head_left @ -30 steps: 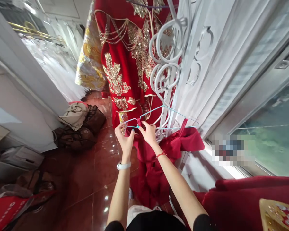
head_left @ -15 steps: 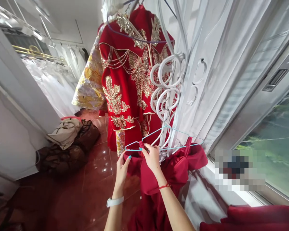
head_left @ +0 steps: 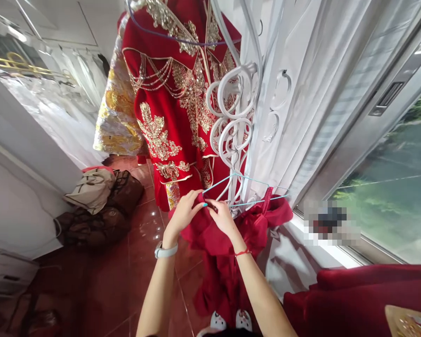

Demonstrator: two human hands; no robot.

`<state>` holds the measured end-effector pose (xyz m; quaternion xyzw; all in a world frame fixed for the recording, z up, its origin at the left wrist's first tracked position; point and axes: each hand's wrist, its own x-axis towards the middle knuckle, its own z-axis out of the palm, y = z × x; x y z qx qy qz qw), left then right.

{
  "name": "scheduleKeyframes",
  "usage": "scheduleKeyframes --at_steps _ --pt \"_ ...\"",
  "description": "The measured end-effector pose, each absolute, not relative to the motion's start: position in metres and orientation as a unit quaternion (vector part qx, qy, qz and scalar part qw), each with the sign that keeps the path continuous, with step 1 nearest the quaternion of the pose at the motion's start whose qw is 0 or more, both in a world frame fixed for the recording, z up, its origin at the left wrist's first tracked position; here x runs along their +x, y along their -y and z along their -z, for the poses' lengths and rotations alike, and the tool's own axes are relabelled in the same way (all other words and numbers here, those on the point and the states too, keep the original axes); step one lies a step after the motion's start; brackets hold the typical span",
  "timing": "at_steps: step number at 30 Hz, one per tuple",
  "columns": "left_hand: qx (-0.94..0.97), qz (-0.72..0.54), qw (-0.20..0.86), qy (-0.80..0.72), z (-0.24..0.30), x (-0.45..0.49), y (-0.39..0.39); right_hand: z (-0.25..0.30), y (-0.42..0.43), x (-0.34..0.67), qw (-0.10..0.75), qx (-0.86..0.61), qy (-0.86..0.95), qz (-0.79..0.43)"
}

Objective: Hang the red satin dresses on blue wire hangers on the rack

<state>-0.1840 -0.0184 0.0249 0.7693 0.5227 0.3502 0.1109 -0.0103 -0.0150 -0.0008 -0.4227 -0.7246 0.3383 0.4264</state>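
Adjusting at the hanger (head_left: pixel 217 184), we judge: left hand (head_left: pixel 185 211) and right hand (head_left: pixel 224 219) seemingly pinch dress (head_left: pixel 228 238); next needs hanger steady.

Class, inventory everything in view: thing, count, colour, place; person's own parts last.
Red dress: one, red, centre
Scrollwork stand: one, white, upper centre
Wire hanger: one, pale blue, centre
Embroidered jacket: one, red and gold, upper centre
Patterned garment: one, silver and gold, upper left
White gowns: several, white, upper left
Curtain: one, white, upper right
Window: one, grey frame, right
Red cloth: one, red, lower right
Cream bag: one, cream, left
Brown bags: apparently two, brown, left
Tiled floor: one, red-brown, lower left
Shoes: two, white, bottom
Watch: one, white, left wrist
Bracelet: one, red, right wrist
Left hand: one, turquoise thumbnail, gripping red dress
Right hand: one, bare, beside the left hand
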Motion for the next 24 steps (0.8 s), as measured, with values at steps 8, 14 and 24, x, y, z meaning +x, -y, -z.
scheduleKeyframes --at_steps 8,14,24 --pt "0.695 -0.502 -0.072 -0.509 0.001 -0.133 0.025 0.017 0.037 0.178 0.573 -0.554 0.601 -0.062" --pt "0.860 -0.338 0.091 -0.372 -0.003 -0.026 -0.004 0.031 0.041 0.236 0.438 -0.562 0.686 -0.145" --pt "0.834 -0.198 0.103 -0.504 -0.004 0.017 -0.019 -0.014 0.040 0.229 0.512 -0.571 0.637 -0.081"
